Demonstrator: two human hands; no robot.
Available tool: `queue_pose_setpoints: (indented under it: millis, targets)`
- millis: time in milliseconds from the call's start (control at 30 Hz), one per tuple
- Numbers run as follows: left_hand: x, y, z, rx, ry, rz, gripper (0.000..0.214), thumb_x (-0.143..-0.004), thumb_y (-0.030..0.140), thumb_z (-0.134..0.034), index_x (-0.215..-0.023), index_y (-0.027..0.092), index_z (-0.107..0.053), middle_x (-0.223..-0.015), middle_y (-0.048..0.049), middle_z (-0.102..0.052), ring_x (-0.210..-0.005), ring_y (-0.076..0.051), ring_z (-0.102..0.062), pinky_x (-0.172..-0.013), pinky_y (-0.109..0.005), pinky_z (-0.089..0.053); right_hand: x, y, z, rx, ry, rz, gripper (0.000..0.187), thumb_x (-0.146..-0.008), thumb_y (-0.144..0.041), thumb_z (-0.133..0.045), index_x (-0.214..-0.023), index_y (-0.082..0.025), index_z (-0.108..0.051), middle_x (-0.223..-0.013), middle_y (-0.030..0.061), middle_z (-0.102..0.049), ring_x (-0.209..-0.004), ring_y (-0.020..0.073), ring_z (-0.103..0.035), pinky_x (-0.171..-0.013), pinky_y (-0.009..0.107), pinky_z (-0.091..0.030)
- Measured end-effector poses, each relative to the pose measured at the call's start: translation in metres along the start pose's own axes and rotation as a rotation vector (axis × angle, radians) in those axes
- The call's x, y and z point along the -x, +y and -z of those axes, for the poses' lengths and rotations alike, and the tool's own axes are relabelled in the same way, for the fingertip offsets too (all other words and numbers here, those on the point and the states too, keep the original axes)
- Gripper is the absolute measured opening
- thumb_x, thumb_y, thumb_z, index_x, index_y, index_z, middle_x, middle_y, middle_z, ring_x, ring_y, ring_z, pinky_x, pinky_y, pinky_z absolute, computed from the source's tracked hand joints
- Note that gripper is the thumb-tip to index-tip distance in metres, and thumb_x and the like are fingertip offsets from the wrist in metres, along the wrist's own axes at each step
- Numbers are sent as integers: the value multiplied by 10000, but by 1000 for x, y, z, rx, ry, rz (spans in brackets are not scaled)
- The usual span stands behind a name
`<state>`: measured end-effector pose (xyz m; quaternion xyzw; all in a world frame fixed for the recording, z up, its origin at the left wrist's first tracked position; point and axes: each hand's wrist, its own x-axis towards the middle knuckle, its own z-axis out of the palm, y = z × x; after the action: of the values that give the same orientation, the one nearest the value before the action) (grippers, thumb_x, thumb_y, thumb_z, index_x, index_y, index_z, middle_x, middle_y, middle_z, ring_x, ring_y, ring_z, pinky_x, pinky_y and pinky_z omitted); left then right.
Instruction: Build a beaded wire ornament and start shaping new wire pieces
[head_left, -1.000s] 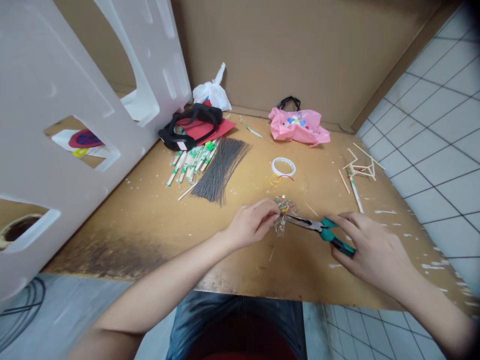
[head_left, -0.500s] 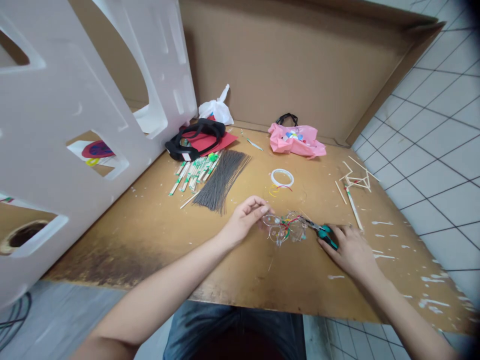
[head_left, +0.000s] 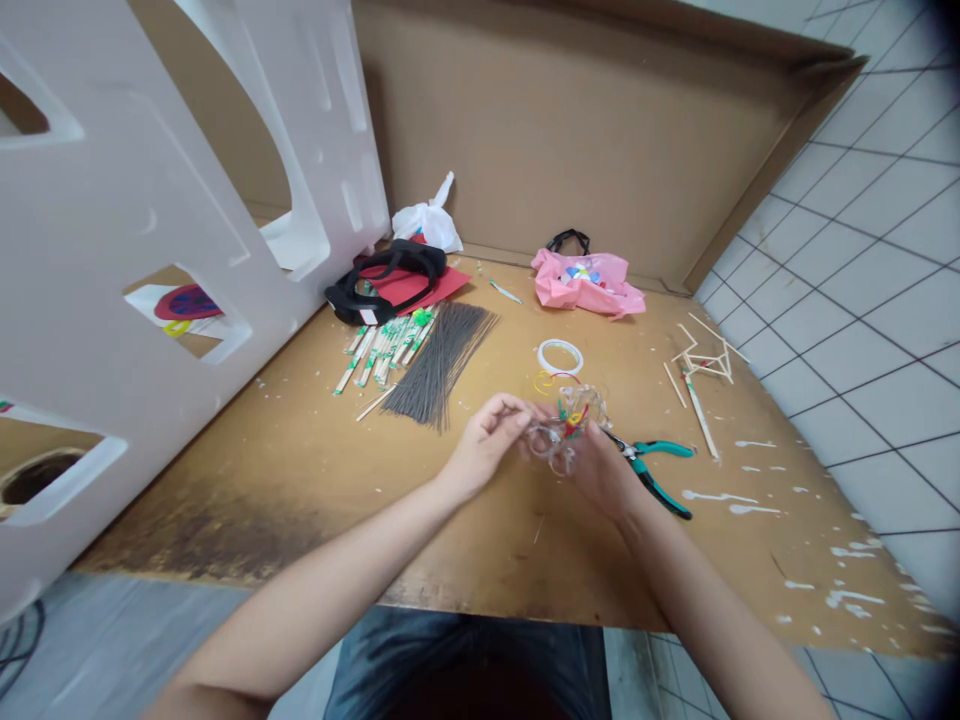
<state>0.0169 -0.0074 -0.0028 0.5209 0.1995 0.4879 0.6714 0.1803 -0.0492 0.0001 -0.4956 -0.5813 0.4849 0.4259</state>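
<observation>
Looped piece: the clear looped piece (head_left: 576, 420), with red, yellow and green bits, is sitting between both hands, midway between the table's (head_left: 300, 460) front and back edges; its loops are blurring, so whether it is touching the table is hard to tell.
Left fingers: the left hand (head_left: 484, 445) is pinching the piece's left side between thumb and forefinger; the other fingers are mostly hiding behind these.
Right fingers: the right hand (head_left: 606, 475) is meeting the piece's right side; its fingertips are blurring among the loops, so I cannot tell whether they are pinching it.
Pliers: the pliers (head_left: 628, 452) are lying toward the table's right edge, handles spreading apart, jaw tips disappearing behind the right hand.
Left edge: a white plastic panel (head_left: 172, 240) is covering much of it and running out of view.
Change: half a second ago the right hand was holding the pliers; now it is leaving them on the table and touching the piece instead.
</observation>
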Motion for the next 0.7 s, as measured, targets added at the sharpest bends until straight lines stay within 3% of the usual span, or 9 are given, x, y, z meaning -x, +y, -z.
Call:
queue_pose_setpoints:
  millis: [67, 133, 233, 300, 467, 700]
  targets:
    - [1, -3, 1, -162, -105, -52, 200, -838, 350, -530, -878, 154, -532, -981, -73, -597, -724, -108, -576, -559, -207, -474, -13, 3, -1, -131, 60, -42, 462, -806, -558, -447, -1079, -218, -598, -1052, 83, -657, -930, 243, -624, -783, 410, -498]
    - [1, -5, 4, -375, -98, -133, 207, -841, 333, -527, -961, 167, -553, -1096, -91, -557, -765, -107, -563, -595, -209, -465, -18, 7, 3, -90, 182, -42, 331, -726, -451, -610, -956, -213, -628, -985, 60, -675, -911, 236, -625, -807, 403, -488]
    - [0, -9, 9, -643, 1, -219, 277, -846, 300, -521, -1104, 201, -528, -1253, -103, -451, -711, -74, -527, -606, -209, -447, -16, 11, 9, 117, 364, 32, 201, -684, -363, -654, -812, -212, -624, -920, 55, -682, -912, 231, -619, -847, 403, -467]
    - [-1, -11, 10, -685, 32, -232, 302, -856, 291, -504, -1145, 205, -496, -1241, -103, -448, -697, -72, -518, -605, -211, -442, -12, 12, 10, 195, 411, 49, 165, -678, -348, -645, -762, -212, -610, -882, 61, -686, -878, 235, -626, -823, 404, -475]
    - [1, -11, 7, -620, 49, -187, 296, -885, 279, -443, -1162, 181, -466, -1073, -93, -521, -746, -108, -550, -605, -219, -437, -8, 18, 12, 10, 267, -2, 171, -700, -350, -635, -758, -194, -593, -832, 54, -690, -832, 226, -633, -767, 383, -486]
    - [0, -7, 4, -480, 31, -23, 214, -873, 264, -449, -1044, 158, -521, -1024, -85, -614, -718, -110, -569, -616, -232, -437, -8, 23, 18, -203, 86, 35, 108, -713, -288, -641, -778, -204, -618, -830, 25, -677, -849, 201, -612, -814, 365, -451]
